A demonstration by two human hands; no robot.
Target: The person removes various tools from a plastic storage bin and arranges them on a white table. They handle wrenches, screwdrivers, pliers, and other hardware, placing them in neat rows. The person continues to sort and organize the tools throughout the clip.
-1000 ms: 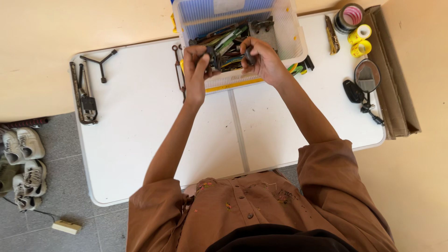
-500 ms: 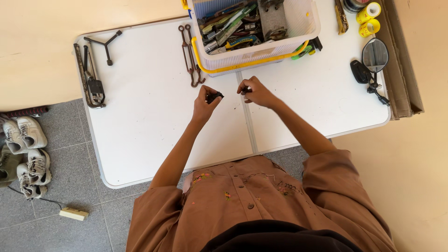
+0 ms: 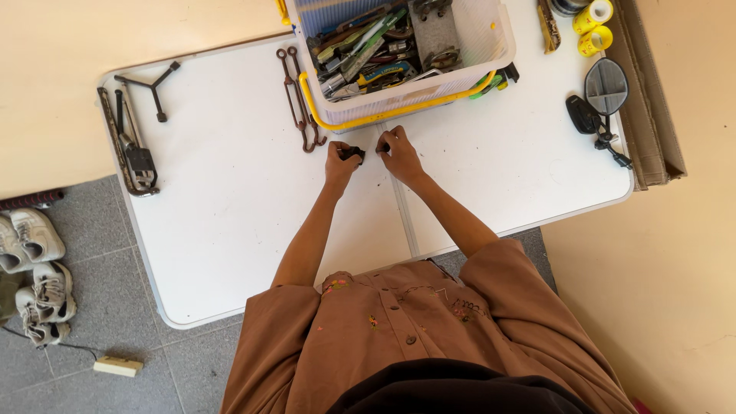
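My left hand is closed around a small black part just above the white folding table. Beside it, my right hand pinches another small dark piece, mostly hidden by the fingers. Both hands sit close together near the table's centre seam, a little in front of a clear plastic bin with a yellow handle, filled with several hand tools.
Two rusty turnbuckles lie left of the bin. A Y-shaped wrench and a metal clamp tool rest at the table's left end. A round mirror, a black part and yellow tape rolls sit right. Shoes are on the floor.
My hands came out of the bin holding small dark parts, drew back over the table, and now rest closer together near the seam in front of the bin.
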